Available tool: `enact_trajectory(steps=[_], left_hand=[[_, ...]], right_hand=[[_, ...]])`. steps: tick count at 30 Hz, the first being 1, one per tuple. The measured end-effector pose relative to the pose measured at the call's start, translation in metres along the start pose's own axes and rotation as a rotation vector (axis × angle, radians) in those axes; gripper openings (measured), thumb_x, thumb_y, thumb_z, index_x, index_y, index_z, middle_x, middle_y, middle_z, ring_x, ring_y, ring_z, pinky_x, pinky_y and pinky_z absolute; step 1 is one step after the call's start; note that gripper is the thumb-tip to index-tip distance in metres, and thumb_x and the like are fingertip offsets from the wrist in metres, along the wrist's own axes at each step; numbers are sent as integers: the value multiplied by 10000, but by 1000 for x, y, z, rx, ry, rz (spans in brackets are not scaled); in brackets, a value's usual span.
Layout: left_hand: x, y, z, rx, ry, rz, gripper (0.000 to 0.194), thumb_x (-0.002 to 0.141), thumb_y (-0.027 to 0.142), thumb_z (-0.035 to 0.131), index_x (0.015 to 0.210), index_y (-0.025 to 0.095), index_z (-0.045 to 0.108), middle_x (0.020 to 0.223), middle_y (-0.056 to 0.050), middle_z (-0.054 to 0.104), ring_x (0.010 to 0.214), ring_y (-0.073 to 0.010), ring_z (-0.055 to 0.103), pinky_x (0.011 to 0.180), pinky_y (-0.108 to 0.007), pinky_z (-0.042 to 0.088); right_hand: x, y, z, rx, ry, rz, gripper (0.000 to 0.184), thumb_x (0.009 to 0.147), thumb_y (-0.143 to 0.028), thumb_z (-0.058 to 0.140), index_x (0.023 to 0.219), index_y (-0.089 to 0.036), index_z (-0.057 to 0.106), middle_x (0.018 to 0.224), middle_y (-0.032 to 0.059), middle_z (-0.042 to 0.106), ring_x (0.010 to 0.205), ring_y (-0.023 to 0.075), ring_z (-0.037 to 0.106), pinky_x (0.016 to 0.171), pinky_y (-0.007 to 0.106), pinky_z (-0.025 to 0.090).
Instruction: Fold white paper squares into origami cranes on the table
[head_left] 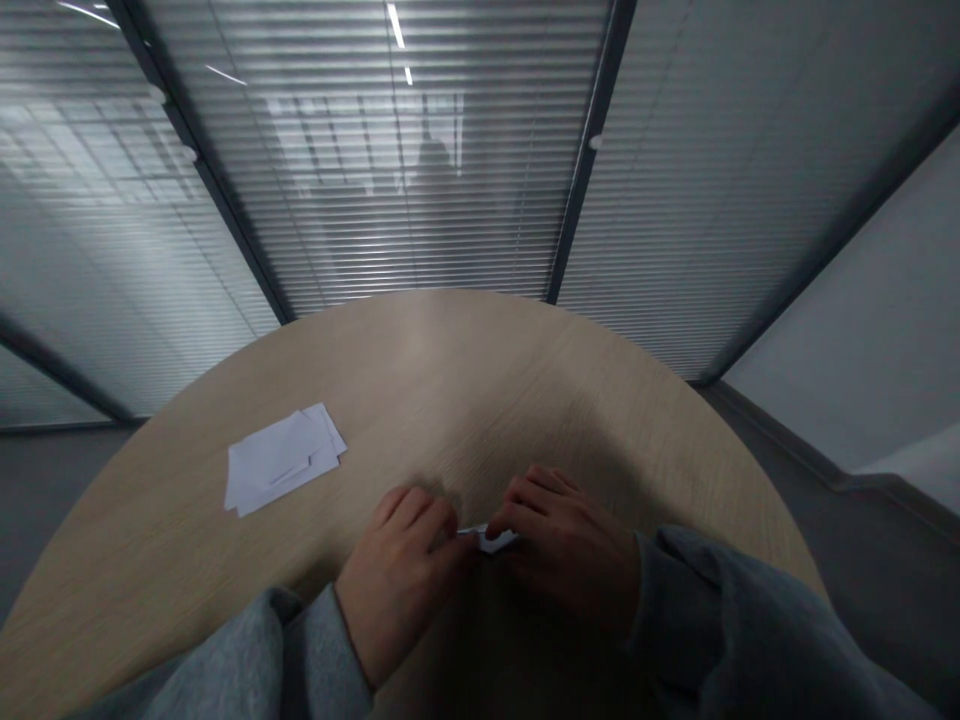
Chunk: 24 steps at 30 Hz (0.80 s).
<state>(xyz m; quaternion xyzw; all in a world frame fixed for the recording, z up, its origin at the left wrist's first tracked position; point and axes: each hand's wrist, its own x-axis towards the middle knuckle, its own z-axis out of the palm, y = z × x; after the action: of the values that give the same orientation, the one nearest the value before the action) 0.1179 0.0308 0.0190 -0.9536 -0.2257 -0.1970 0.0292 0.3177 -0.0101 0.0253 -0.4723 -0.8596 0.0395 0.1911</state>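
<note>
A small piece of white paper (498, 541) shows between my two hands near the front of the round table. My left hand (409, 575) is closed, with thumb and fingers pinching the paper's left end. On the other side, my right hand (559, 550) has its fingers curled over the right end of the paper. Most of the paper is hidden under the fingers, so I cannot tell its full shape or how it is folded. Both wrists come out of grey sleeves.
Several white paper sheets (283, 458) lie in a loose, overlapping stack on the left of the round wooden table (450, 380). Behind the table's far edge stand glass panels with blinds (420, 220) in dark frames. A white wall (862, 330) is at the right.
</note>
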Motion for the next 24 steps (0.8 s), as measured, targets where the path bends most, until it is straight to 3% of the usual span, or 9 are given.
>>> enact_trajectory(steps=[6,11,16,24], left_hand=[[1,-2,0,-3,-12,5,84,838,159,588,788,203,639,738,-23,607,697,-198,490,659,-346,385],[1,0,0,-37,3,9,111,834,130,566,744,180,608,729,-24,612,682,-198,486,649,-344,377],[4,1,-1,-78,-50,-69,90,832,127,551,784,179,607,747,-29,624,712,-215,503,657,-355,377],[5,-1,1,-195,-126,-190,113,861,175,518,789,181,605,788,-41,619,753,-222,514,672,-356,378]], right_hand=[[2,2,5,-180,21,-107,127,885,-233,548,804,-187,633,762,45,609,734,190,485,671,322,384],[2,4,8,-182,55,-158,95,866,-161,562,809,-176,636,777,42,627,727,184,492,666,313,387],[3,1,9,-107,7,-69,68,840,-154,582,801,-173,635,788,39,624,753,185,512,707,317,407],[5,-2,9,144,-10,222,20,788,-193,661,794,-174,662,825,39,618,844,198,539,788,345,402]])
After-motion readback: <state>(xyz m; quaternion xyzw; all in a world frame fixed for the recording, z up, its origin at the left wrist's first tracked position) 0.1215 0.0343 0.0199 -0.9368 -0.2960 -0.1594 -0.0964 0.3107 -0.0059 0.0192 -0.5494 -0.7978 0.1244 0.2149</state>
